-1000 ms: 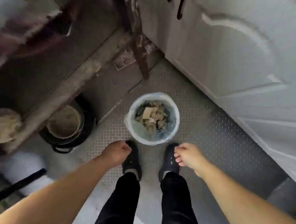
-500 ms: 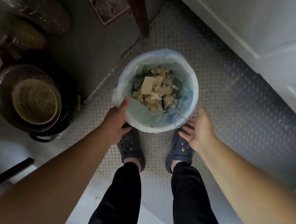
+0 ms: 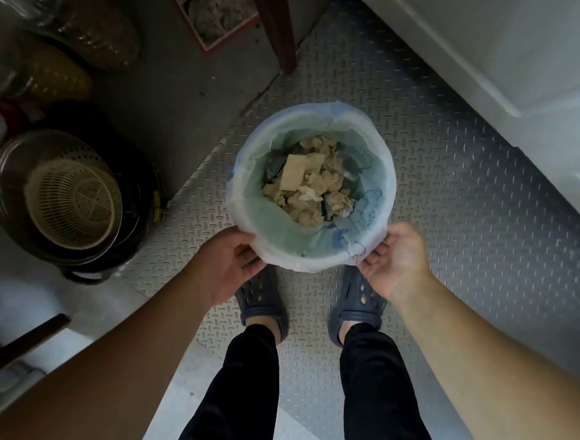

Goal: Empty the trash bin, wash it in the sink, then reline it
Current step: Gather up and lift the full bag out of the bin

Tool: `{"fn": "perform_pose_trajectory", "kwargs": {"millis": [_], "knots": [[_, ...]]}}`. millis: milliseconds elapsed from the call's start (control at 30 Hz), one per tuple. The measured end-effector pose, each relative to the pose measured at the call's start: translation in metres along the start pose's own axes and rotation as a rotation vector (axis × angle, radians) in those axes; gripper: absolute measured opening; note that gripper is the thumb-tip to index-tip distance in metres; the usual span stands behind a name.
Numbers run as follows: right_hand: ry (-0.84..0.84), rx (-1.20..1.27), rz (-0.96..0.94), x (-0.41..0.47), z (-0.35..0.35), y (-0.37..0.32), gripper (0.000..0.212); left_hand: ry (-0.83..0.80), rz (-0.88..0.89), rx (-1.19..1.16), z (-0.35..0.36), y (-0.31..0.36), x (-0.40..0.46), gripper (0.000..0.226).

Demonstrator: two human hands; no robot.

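The small round trash bin (image 3: 313, 187), lined with a pale translucent blue-green plastic bag (image 3: 370, 177) folded over its rim, is standing on the grey diamond-plate metal floor (image 3: 453, 214) directly ahead of the person's dark perforated clogs (image 3: 262, 300). It is holding a heap of crumpled beige paper and a flat scrap of brown card (image 3: 305, 183), so the emptying step is judged not yet done; washing in the sink and relining are both remaining, and no sink is showing in this view. The left hand (image 3: 231, 260) is gripping the near left edge of the bag-covered rim, thumb on top and fingers curling underneath. The right hand (image 3: 395, 258) is gripping the near right edge, fingers curling against the bag's overhang; whether they are pinching only the plastic or the rim beneath cannot be told. The work is judged to be at its very opening, either lifting the bin or freeing the liner. Compared with half a second earlier, the right hand, then spread and clear of the bin, is now making contact, and the left hand is sitting lower on the near rim. To the left, a cream plastic colander (image 3: 73, 201) is resting inside a round metal pot (image 3: 14, 166); a white cabinet door (image 3: 516, 57) is filling the upper right.
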State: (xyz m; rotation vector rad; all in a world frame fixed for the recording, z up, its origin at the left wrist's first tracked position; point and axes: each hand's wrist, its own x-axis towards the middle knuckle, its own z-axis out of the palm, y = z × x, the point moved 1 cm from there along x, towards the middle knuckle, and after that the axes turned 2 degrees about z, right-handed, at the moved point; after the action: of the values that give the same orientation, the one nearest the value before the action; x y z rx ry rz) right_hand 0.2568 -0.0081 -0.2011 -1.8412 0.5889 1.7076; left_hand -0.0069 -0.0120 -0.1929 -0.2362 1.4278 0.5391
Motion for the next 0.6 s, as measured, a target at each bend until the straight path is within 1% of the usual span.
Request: {"fn": "perform_pose_trajectory", "kwargs": {"millis": [100,200,267,333,400,533,600], "knots": [[-0.002,0.028,0.010,-0.004,-0.007,0.002,0.026,-0.020,-0.013,0.148,0.002,-0.003,-0.004,0.024],[0.004,0.029,-0.006,-0.008,-0.015,0.002,0.024,0.064,-0.040,0.293,0.009,-0.006,-0.006,0.017],[-0.003,0.008,-0.022,-0.012,-0.018,0.000,0.020,0.126,-0.061,0.349,0.014,-0.009,-0.007,0.011],[-0.002,-0.041,-0.059,-0.016,-0.020,-0.002,0.015,0.176,-0.075,0.376,0.017,-0.011,-0.011,0.007],[0.026,-0.132,-0.123,-0.022,-0.021,-0.004,0.010,0.189,-0.081,0.386,0.019,-0.011,-0.016,0.008],[0.094,-0.333,-0.242,-0.033,-0.016,-0.006,0.015,0.180,-0.088,0.380,0.020,-0.010,-0.028,0.010],[0.117,-0.366,-0.286,-0.038,-0.010,-0.008,0.014,0.172,-0.067,0.323,0.020,-0.007,-0.032,0.012]]}}
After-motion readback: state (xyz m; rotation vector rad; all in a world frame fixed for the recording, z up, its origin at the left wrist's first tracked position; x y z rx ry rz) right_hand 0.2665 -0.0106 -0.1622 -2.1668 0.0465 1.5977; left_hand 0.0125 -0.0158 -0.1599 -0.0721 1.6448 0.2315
